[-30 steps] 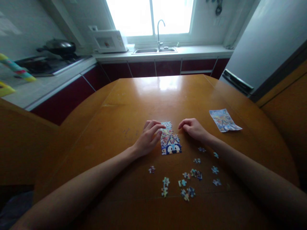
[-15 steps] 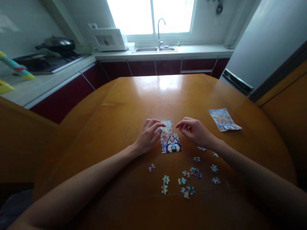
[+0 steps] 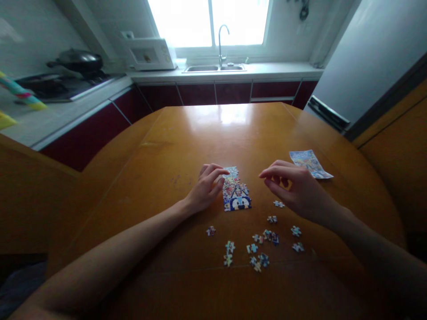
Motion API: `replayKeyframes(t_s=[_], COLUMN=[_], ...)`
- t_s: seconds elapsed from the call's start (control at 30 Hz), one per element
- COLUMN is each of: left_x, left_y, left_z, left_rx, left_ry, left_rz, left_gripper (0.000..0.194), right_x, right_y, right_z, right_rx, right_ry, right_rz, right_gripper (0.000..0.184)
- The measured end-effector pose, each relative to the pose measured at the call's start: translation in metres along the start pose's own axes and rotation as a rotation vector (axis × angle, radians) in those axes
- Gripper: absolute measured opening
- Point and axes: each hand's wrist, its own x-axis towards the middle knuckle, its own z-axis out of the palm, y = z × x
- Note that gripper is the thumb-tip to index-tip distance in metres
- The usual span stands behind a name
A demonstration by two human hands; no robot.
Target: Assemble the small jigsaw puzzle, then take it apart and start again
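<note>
A partly joined jigsaw puzzle (image 3: 235,191) lies on the table, a blue cartoon dog's face along its near edge. My left hand (image 3: 207,187) rests at its left side, fingers loosely bent and apart, fingertips on or just at its upper left edge. To the right of the puzzle hovers my right hand (image 3: 295,186), thumb and forefinger parted with no piece visible between them. Beneath it lies a loose puzzle piece (image 3: 279,204), and another piece (image 3: 272,219) is a little nearer to me. A single piece (image 3: 211,230) sits below my left hand.
Several loose pieces (image 3: 258,262) are scattered on the near part of the wooden table (image 3: 160,151). A creased picture sheet (image 3: 310,162) lies behind my right hand, partly covered by it. Beyond are a sink (image 3: 203,69), a microwave (image 3: 150,54), a pan (image 3: 78,60) and a fridge (image 3: 360,58).
My right hand came in to the puzzle's right edge, then drew back rightward and rose, its fingers parting. My left hand has stayed by the puzzle's left side.
</note>
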Motion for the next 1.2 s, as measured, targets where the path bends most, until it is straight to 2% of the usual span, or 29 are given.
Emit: replayKeyframes(t_s=[0.33, 0.53, 0.9, 1.03, 1.2], left_x=[0.000, 0.002, 0.002, 0.001, 0.001], left_y=[-0.002, -0.002, 0.000, -0.001, 0.000], left_z=[0.001, 0.000, 0.000, 0.000, 0.000], left_rx=[0.001, -0.002, -0.004, -0.003, -0.004], left_ry=[0.002, 0.004, 0.002, 0.001, 0.000], left_rz=[-0.004, 0.008, 0.016, 0.015, 0.000], left_gripper=[0.021, 0.021, 0.020, 0.020, 0.020], right_x=[-0.019, -0.021, -0.023, -0.024, -0.032], right_y=[0.029, 0.029, 0.031, 0.027, 0.013], right_z=[0.008, 0.017, 0.020, 0.019, 0.020], right_rx=[0.029, 0.053, 0.046, 0.066, 0.067], right_ry=[0.039, -0.001, -0.022, -0.135, -0.436], right_rz=[0.083, 0.054, 0.020, -0.048, -0.203], right_gripper=[0.012, 0.013, 0.012, 0.012, 0.012])
